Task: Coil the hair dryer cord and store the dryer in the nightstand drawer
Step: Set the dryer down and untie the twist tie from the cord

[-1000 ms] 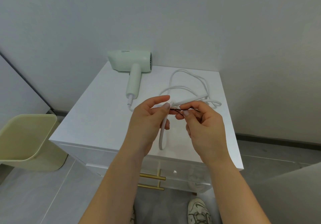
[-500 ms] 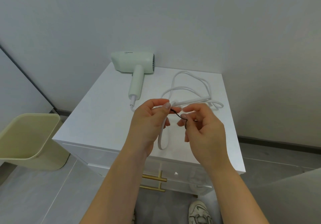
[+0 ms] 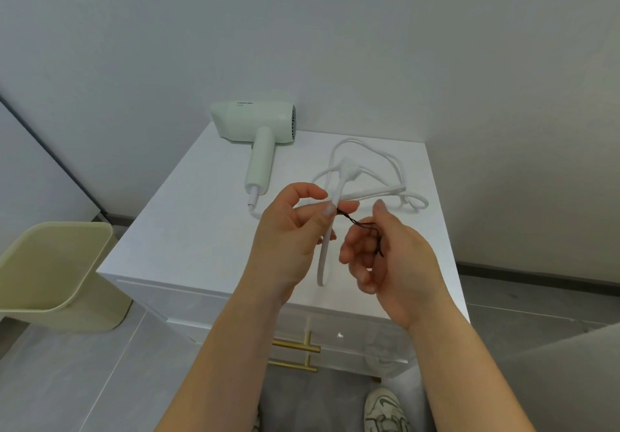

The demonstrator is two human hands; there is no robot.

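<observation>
A pale green hair dryer [image 3: 258, 129] lies at the back of the white nightstand [image 3: 188, 230], handle toward me. Its white cord [image 3: 372, 166] runs from the handle in loose loops across the right half of the top. My left hand [image 3: 288, 233] pinches a folded stretch of cord above the front of the top, with a loop hanging down below it. A thin black twist tie [image 3: 360, 227] sticks out from that pinch. My right hand [image 3: 389, 257] holds the tie's free end, fingers partly spread. The white plug [image 3: 349, 170] stands up behind my hands.
A pale yellow bin [image 3: 57, 277] stands on the floor left of the nightstand. The drawer front below has gold handles [image 3: 295, 354] and is closed. A sneaker [image 3: 385, 411] shows on the grey floor. Walls enclose the nightstand at back and right.
My right hand has drawn away from the left toward the lower right, pulling the black tie out longer. The plug end has risen into sight behind my hands.
</observation>
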